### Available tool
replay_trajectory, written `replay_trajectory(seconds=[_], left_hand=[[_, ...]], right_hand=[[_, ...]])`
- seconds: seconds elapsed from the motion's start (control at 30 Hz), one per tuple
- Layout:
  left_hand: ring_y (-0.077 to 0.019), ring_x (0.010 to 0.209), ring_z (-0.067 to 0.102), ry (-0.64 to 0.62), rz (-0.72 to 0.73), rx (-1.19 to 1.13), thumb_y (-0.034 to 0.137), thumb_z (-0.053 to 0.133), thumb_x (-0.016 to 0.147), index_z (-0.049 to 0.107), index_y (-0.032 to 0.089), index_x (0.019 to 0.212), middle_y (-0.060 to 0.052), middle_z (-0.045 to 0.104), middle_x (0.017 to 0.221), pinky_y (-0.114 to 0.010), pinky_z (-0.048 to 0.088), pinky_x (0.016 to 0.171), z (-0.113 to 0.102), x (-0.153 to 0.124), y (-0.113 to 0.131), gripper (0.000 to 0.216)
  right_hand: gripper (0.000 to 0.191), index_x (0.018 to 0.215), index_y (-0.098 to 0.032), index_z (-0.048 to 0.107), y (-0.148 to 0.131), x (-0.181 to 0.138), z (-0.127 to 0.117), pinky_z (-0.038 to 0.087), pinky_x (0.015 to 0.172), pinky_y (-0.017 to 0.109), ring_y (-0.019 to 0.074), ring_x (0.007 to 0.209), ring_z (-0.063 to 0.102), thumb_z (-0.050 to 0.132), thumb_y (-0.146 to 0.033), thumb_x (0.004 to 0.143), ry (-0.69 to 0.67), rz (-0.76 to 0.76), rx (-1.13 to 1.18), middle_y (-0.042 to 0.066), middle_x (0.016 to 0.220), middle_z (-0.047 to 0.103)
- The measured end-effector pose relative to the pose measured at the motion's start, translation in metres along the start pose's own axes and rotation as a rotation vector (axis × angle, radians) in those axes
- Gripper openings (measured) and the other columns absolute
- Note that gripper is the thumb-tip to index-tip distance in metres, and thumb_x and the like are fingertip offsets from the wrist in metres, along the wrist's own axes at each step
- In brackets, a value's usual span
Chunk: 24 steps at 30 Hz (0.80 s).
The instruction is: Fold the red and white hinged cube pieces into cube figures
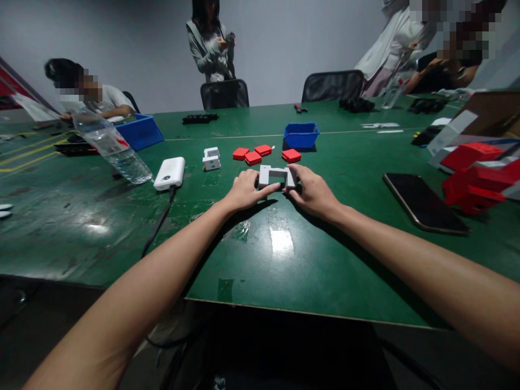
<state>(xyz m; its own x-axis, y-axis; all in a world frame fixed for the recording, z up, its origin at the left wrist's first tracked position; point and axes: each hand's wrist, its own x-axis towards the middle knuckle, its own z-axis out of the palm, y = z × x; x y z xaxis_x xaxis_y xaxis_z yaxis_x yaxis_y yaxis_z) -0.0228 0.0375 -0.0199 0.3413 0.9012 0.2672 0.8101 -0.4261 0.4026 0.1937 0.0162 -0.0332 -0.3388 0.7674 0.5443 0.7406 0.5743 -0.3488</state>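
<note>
Between both hands is a grey U-shaped block [278, 172], held just over the green table with its opening facing me. My left hand [245, 190] grips its left end, thumb along the lower front. At the right end, my right hand [312, 189] has its thumb and fingers closed on the same block. Several small red blocks [253, 157] lie just beyond, with another red block [291, 156] to their right. A similar grey-white block [211, 159] stands on the table to the left of them.
A blue bin [301, 135] stands behind the red blocks. On the left are a white power bank [169, 173] with a cable and a tilted water bottle [114, 149]. A phone [424, 202] and larger red parts [473, 181] lie on the right. Other people are around the table.
</note>
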Motion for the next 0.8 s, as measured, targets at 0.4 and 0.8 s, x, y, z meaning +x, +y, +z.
replay_trajectory(seconds=[0.4, 0.8], left_hand=[[-0.0271, 0.103, 0.058, 0.06, 0.073, 0.006, 0.05, 0.056, 0.091, 0.058, 0.017, 0.102, -0.012, 0.064, 0.109, -0.041, 0.045, 0.09, 0.0044, -0.0009, -0.0018, 0.035], [-0.0256, 0.11, 0.063, 0.118, 0.103, -0.128, 0.043, 0.056, 0.093, 0.054, 0.016, 0.125, -0.013, 0.066, 0.123, -0.04, 0.048, 0.096, 0.0024, -0.0026, 0.0017, 0.042]], right_hand=[[0.05, 0.133, -0.012, 0.048, -0.0018, 0.001, 0.0, 0.05, 0.087, 0.046, 0.0334, 0.106, 0.062, 0.054, -0.033, 0.088, -0.095, 0.044, -0.079, 0.02, 0.119, 0.066], [0.043, 0.122, -0.011, 0.054, -0.0047, 0.0011, -0.0011, 0.048, 0.088, 0.044, 0.0324, 0.101, 0.062, 0.055, -0.036, 0.087, -0.112, 0.065, -0.074, 0.019, 0.114, 0.066]])
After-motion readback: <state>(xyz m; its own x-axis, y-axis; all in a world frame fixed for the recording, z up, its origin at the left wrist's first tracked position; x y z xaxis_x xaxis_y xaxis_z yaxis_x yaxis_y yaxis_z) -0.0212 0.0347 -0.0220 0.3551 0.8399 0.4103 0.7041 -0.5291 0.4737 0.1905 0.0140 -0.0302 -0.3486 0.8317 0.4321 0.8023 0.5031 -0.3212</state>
